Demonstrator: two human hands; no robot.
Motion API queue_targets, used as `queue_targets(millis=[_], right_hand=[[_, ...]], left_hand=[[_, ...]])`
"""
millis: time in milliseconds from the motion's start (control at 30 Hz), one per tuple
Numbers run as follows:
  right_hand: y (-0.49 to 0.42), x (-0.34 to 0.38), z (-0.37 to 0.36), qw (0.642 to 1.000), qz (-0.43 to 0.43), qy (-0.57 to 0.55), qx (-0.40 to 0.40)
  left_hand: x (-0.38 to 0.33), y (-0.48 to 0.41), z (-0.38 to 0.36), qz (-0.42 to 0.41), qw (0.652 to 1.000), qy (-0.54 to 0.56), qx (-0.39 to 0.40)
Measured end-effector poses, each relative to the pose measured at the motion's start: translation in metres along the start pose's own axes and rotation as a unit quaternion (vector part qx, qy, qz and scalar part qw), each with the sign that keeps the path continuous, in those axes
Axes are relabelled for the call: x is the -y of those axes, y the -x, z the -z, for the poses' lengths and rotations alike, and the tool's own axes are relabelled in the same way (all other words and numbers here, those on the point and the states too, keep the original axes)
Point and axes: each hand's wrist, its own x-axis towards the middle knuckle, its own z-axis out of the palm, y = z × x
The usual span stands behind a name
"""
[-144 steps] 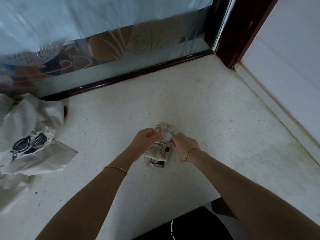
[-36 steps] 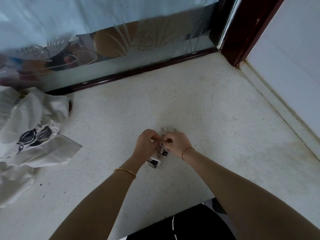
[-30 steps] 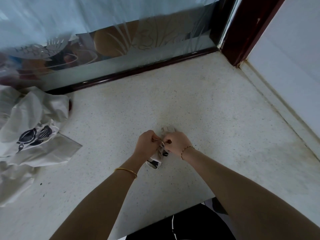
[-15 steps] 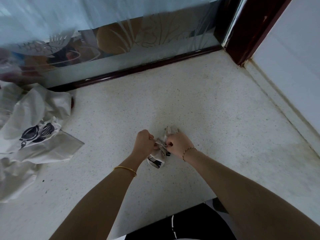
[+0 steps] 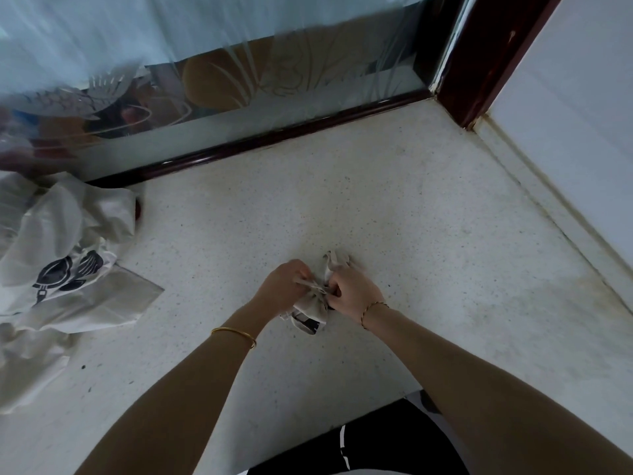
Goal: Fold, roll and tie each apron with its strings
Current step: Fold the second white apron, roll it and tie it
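Speckled off-white stone makes up the counter [image 5: 428,217], matte and faintly stained toward its right side. Near its middle lies the rolled apron [image 5: 310,311], a small pale cloth bundle with a dark printed patch at its near end. Its far end pokes out, crumpled, just past the right hand [image 5: 352,293]. The left hand [image 5: 282,286] has its fingers curled tight, pinching one end of the strings [image 5: 312,286]. The right hand is curled the same way and pinches the other end right over the bundle (the knot sits between the knuckles and is hard to make out). A thin gold bangle [image 5: 234,334] circles the left wrist and a fine chain bracelet [image 5: 372,307] the right. At the left edge, a loose heap of unfolded aprons [image 5: 61,234], soft and creased with a dark print, is cut off by the picture's border. Behind the counter runs a frosted glass panel [image 5: 239,36] with etched patterns, set in a dark glossy wooden frame [image 5: 479,63]. The shapes behind the glass are blurred.
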Motion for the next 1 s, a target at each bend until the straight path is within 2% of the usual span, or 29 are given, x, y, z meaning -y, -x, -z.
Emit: queue_targets(millis=[67, 167, 333, 400, 467, 600, 833, 1000], right_hand=[[0.002, 0.000, 0.003, 1.000, -0.013, 0.014, -0.022], [0.013, -0.004, 0.017, 0.995, -0.011, 0.009, -0.098], [0.029, -0.012, 0.054, 0.970, 0.016, -0.058, -0.235], [0.036, -0.017, 0.080, 0.960, 0.011, -0.077, -0.269], [0.046, -0.025, 0.111, 0.948, 0.022, -0.100, -0.301], [0.072, -0.045, 0.183, 0.920, 0.023, -0.139, -0.367], [0.149, -0.069, 0.329, 0.888, 0.031, -0.148, -0.435], [0.215, -0.074, 0.423, 0.864, 0.030, -0.121, -0.489]], left_hand=[[-0.007, -0.001, 0.000, -0.016, 0.999, -0.025, 0.013], [-0.028, -0.003, 0.008, -0.066, 0.996, -0.060, 0.021], [-0.081, -0.019, 0.024, -0.201, 0.978, -0.054, 0.003], [-0.108, -0.026, 0.033, -0.228, 0.971, -0.064, 0.009], [-0.142, -0.030, 0.043, -0.257, 0.962, -0.086, 0.006], [-0.227, -0.030, 0.059, -0.372, 0.924, -0.085, -0.003], [-0.386, -0.031, 0.070, -0.461, 0.887, -0.027, 0.013], [-0.499, 0.001, 0.090, -0.531, 0.846, -0.038, -0.023]])
